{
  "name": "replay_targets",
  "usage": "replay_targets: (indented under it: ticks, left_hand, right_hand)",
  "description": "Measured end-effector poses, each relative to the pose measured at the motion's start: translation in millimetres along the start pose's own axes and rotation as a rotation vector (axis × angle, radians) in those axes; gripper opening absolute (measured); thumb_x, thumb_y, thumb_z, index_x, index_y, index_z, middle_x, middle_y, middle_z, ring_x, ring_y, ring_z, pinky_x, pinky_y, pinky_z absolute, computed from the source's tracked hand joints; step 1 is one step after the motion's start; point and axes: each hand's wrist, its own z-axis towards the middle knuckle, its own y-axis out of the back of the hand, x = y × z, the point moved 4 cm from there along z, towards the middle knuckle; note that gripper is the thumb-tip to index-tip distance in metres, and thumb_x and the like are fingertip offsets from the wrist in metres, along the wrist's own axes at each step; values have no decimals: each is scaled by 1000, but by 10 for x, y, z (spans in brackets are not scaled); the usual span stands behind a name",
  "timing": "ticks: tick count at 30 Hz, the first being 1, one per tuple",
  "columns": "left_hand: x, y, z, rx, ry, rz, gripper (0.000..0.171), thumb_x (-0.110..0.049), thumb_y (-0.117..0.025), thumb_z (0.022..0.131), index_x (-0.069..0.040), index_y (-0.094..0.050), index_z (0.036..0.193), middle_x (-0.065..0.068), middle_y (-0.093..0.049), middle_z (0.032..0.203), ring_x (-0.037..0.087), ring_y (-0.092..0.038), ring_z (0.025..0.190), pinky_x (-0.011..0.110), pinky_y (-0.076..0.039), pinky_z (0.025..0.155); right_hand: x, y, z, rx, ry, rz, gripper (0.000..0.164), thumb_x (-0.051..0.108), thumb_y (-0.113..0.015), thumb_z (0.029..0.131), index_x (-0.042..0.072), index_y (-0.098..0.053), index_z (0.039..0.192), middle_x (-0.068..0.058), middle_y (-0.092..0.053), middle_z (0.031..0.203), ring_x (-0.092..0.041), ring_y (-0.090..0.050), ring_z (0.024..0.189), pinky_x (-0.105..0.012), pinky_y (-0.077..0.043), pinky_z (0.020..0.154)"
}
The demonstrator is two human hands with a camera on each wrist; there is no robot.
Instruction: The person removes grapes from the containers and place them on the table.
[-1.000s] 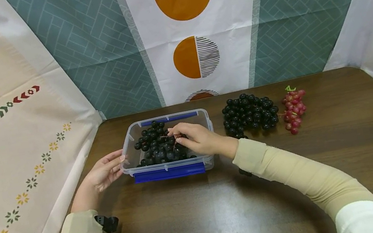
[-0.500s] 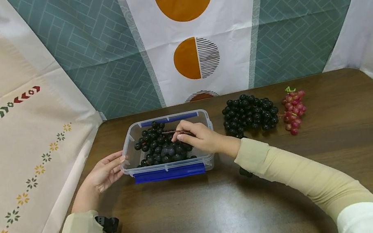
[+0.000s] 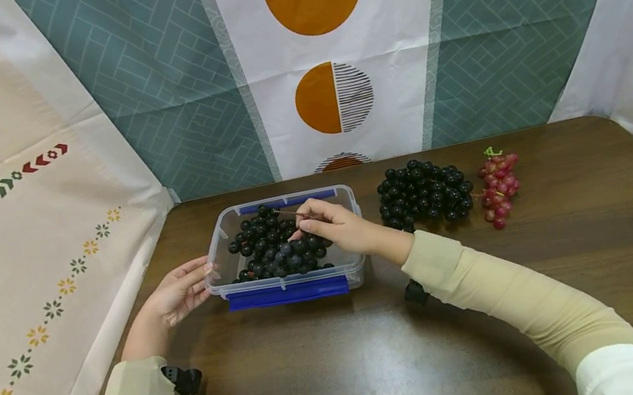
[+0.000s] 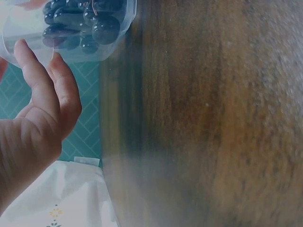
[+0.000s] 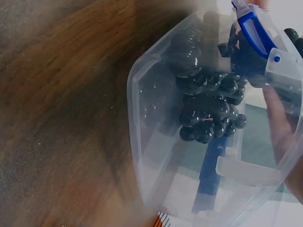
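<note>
A clear plastic container (image 3: pixel 221 241) with blue clips stands on the brown table (image 3: pixel 382 355). A bunch of black grapes (image 3: pixel 275 250) lies inside it. My right hand (image 3: pixel 303 219) reaches over the container and pinches the bunch's thin stem. My left hand (image 3: pixel 194 282) rests with relaxed fingers against the container's left wall. In the left wrist view the left hand (image 4: pixel 45 104) touches the container (image 4: pixel 28 23) from outside, with the grapes (image 4: pixel 94 23) behind the wall. The right wrist view shows the container (image 5: pixel 151 151) and the grapes (image 5: pixel 208 109) through its clear wall.
A second bunch of black grapes (image 3: pixel 424 196) lies on the table right of the container. A small bunch of red grapes (image 3: pixel 498 190) lies beyond it. Patterned cloth backdrops (image 3: pixel 323 55) close off the back and both sides.
My right hand has shifted slightly right and back while holding the stem, and the bunch has shifted a little inside the container. The left hand has stayed put.
</note>
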Motion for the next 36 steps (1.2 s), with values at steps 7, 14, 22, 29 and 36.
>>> replay_targets:
  ticks: [7,14,22,29,36]
  left_hand:
    - [-5,2,-7,-7,7,14,29,-12,-50,99,-6,-37,125,-6,-69,96,2,-64,80,18,-54,72]
    - [-5,-4,-4,-7,-5,15,23,-11,-49,100,-8,-40,121,-5,-69,97,2,-64,80,17,-54,69]
    - [-1,-5,3,-12,0,22,26,-11,-48,100,-6,-37,123,-6,-70,97,2,-65,81,17,-54,70]
    - [-6,-7,1,-18,6,24,32,-11,-48,100,-3,-35,128,-7,-70,95,2,-65,81,18,-54,71]
    - [-1,0,3,-19,2,28,33,-12,-48,100,-2,-35,129,-7,-69,95,3,-64,82,18,-54,71]
  right_hand:
    - [-7,-33,-3,58,-77,17,26,7,-37,103,-4,-44,126,-24,-51,130,-32,-55,119,-43,-40,105]
    - [-6,-59,-38,104,-151,-11,33,10,-48,100,0,-47,132,-21,-49,136,-27,-53,119,-37,-45,101]
    - [-17,-33,-73,176,-153,-90,47,4,-74,81,2,-58,125,-13,-59,129,-19,-56,114,-28,-50,89]
    - [8,-71,-83,298,-107,-222,70,11,-83,73,9,-51,135,-8,-48,142,-19,-46,127,-34,-43,101]
    - [24,-121,-110,390,-63,-322,74,4,-77,78,11,-41,143,-11,-30,154,-24,-26,142,-41,-37,109]
